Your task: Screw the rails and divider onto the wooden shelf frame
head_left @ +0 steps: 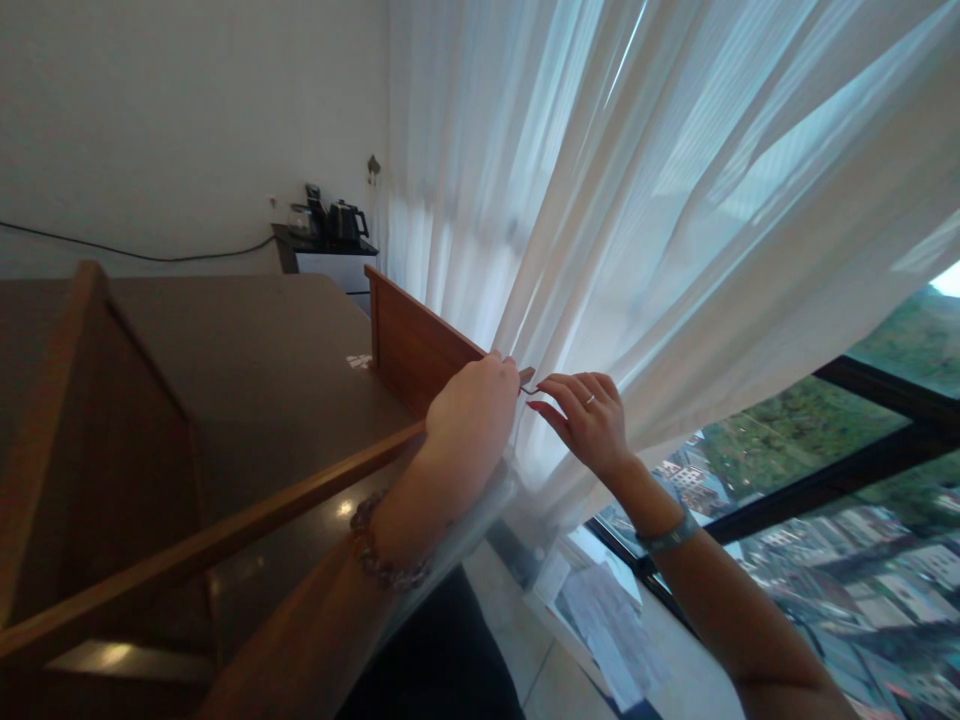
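Note:
A brown wooden frame stands on the dark table, with a long rail (pixel 315 492) running along its near side and an upright end board (pixel 420 335) at the right. My left hand (pixel 474 405) is closed over the corner where rail and board meet, hiding the joint. Just past its knuckles, a thin bent hex key (pixel 529 391) sticks out at the frame's outer side. The fingertips of my right hand (pixel 589 415) pinch the key's free end between thumb and forefinger. Whether the key sits in a bolt is hidden.
Another wooden end board (pixel 90 450) rises at the left of the dark tabletop (pixel 262 340). Sheer white curtains (pixel 637 230) hang close beyond my hands, in front of a window. A kettle (pixel 346 222) stands on a far cabinet. Papers (pixel 611 620) lie low on the right.

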